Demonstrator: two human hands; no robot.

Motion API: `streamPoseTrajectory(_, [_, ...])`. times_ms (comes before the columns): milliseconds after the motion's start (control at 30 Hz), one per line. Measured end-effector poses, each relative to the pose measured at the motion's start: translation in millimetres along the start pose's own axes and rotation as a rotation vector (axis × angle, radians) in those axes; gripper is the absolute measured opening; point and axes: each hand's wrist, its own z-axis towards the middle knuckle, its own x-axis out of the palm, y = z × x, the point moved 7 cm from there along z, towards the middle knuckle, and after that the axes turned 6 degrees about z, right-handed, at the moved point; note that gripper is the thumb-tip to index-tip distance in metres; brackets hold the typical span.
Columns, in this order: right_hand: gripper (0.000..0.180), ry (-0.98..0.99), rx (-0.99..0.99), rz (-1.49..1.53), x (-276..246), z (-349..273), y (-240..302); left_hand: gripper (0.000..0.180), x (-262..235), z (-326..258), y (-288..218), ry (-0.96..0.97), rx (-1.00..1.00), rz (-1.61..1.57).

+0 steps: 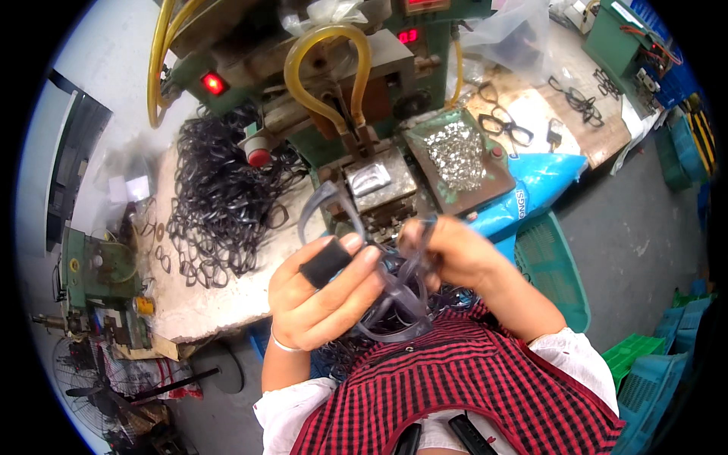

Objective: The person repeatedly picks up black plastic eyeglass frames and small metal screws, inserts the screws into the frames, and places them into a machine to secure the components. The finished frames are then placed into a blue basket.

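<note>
A translucent grey plastic spectacle frame (394, 292) is held over the person's lap, just below the counter (220, 303) edge. The left hand (322, 292) has its fingers (356, 277) curled around the frame's left side (one wears a black sleeve), and the right hand (447, 250) pinches the upper right part. Beyond stands a green press machine (341, 129), flanked by a heap of dark frames (224, 201) and a tray of metal bits (455, 155). Little free room remains between hands and machine.
</note>
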Motion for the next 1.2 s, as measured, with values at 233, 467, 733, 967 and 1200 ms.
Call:
streamPoseTrajectory(233, [0.023,0.068,-0.309,-1.179,40,-27,119,0.046,-8,-53,49,-0.033,-0.771,-1.274])
streamPoseTrajectory(467, [0.031,0.12,-0.34,-0.977,63,25,117,0.048,106,-22,-14,0.726,-1.04,-1.903])
streamPoseTrajectory(733, [0.018,-1.019,-0.85,-1.871,-104,3,101,0.044,124,-47,34,0.233,-1.421,-1.793])
streamPoseTrajectory(967, [0.011,-0.984,-0.906,-1.37,-98,-4,134,0.043,125,-45,31,0.209,-1.474,-1.676])
streamPoseTrajectory(1200, [0.009,-0.811,-0.954,-1.6,-93,13,118,0.042,120,-49,36,0.303,-1.43,-1.751])
